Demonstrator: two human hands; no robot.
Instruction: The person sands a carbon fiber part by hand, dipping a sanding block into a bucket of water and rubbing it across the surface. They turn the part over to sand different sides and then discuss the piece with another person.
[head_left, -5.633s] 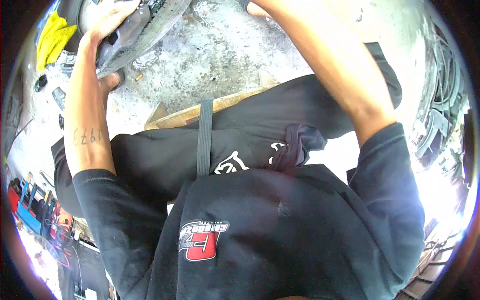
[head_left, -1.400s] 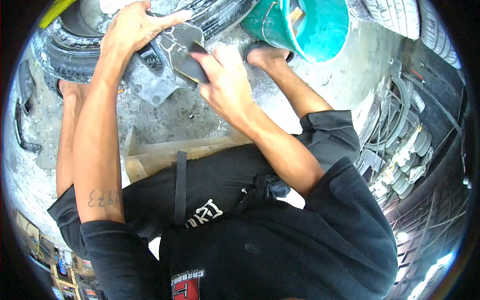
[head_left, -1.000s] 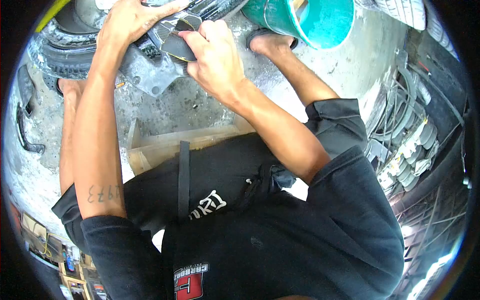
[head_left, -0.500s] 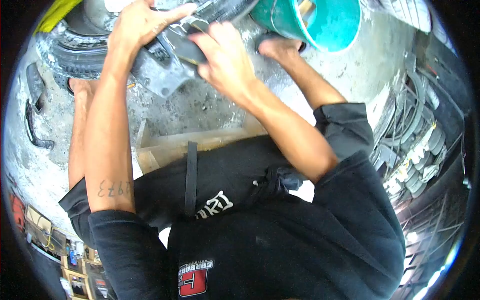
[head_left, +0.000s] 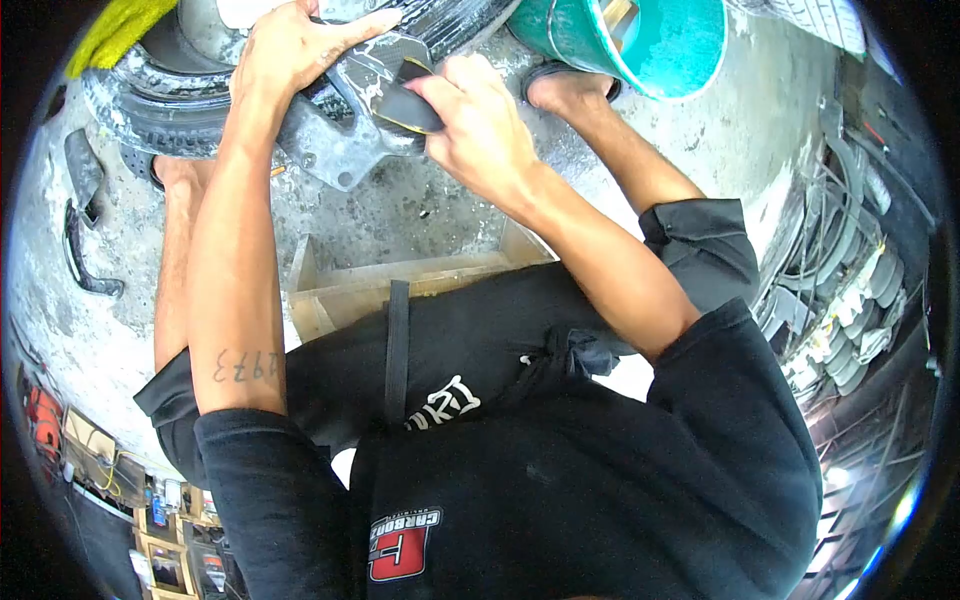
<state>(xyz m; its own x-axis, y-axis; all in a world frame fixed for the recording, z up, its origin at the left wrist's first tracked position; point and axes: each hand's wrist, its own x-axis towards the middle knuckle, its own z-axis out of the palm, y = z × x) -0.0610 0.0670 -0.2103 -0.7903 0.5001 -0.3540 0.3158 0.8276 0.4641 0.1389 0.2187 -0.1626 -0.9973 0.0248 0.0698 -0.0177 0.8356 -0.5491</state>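
A grey, wet-looking molded part (head_left: pixel 335 150) with a small hole near its lower corner rests against a tire (head_left: pixel 150 110). My left hand (head_left: pixel 280 50) grips its upper left side, the thumb stretched along the top edge; some of the fingers are hidden behind it. My right hand (head_left: pixel 485 130) pinches a folded piece of black sandpaper (head_left: pixel 408 108) with pale yellowish edges. The sandpaper lies on the right side of the part, where whitish wet streaks show on the dark surface.
A teal bucket (head_left: pixel 560 40) with a wooden-looking piece inside stands at the upper right. Black curved parts (head_left: pixel 85 175) lie on the floor at left, a yellow cloth (head_left: pixel 120 35) above them. A low wooden stool (head_left: pixel 320 305) is under me. Stacked parts (head_left: pixel 850 320) line the right.
The whole view has shifted slightly right. My right hand and the sandpaper have moved a little rightward and down across the part. My left hand keeps its hold.
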